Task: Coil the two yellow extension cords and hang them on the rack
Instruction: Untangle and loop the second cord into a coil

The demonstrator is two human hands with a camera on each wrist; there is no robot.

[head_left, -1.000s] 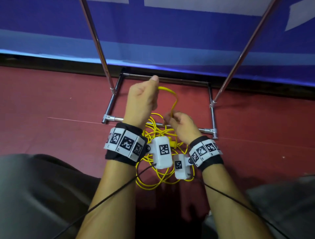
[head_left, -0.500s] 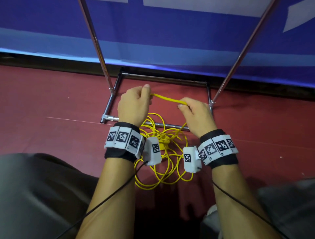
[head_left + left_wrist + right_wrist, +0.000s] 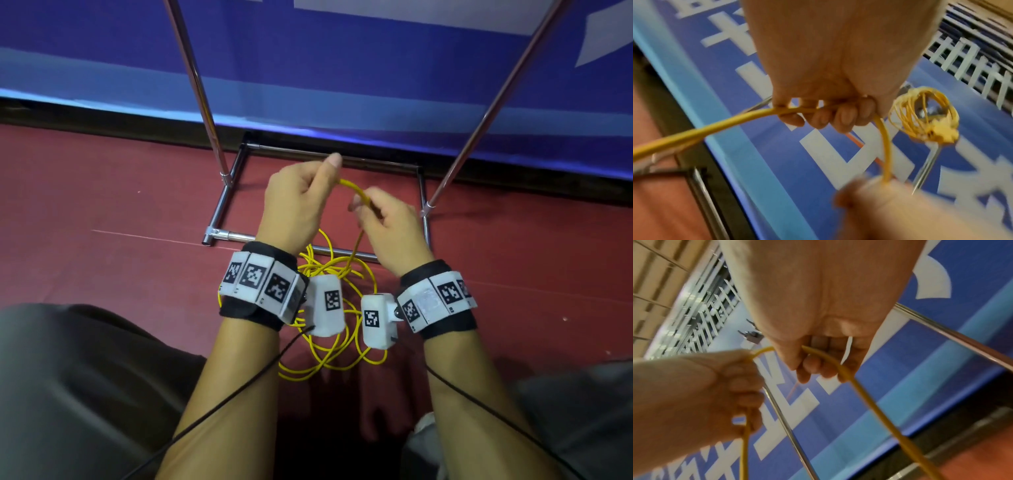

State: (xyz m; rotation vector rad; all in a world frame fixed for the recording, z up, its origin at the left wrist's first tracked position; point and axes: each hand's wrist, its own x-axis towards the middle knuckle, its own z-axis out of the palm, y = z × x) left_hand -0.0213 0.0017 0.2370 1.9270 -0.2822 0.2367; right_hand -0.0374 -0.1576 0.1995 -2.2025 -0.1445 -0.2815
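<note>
A loose yellow extension cord (image 3: 329,349) lies in tangled loops on the red floor between my forearms. My left hand (image 3: 301,195) grips a strand of it in curled fingers (image 3: 826,116). My right hand (image 3: 380,219) pinches the same strand (image 3: 840,368) a short way along, so a small arc of cord (image 3: 352,190) spans the two hands. In the left wrist view a second yellow cord (image 3: 920,115) hangs coiled on the rack's upper bar, its plug at the bottom. The chrome rack (image 3: 219,236) stands just beyond my hands.
The rack's two slanted chrome poles (image 3: 195,82) (image 3: 496,99) rise either side of my hands, its base frame (image 3: 423,192) on the red floor. A blue banner (image 3: 342,68) covers the wall behind. My grey-trousered knees (image 3: 78,383) flank the cord. Black cables trail from both wristbands.
My right hand swung out to the right, drawing the cord taut, then came back in toward the left hand. The left hand rose slightly and the strand between them now arcs.
</note>
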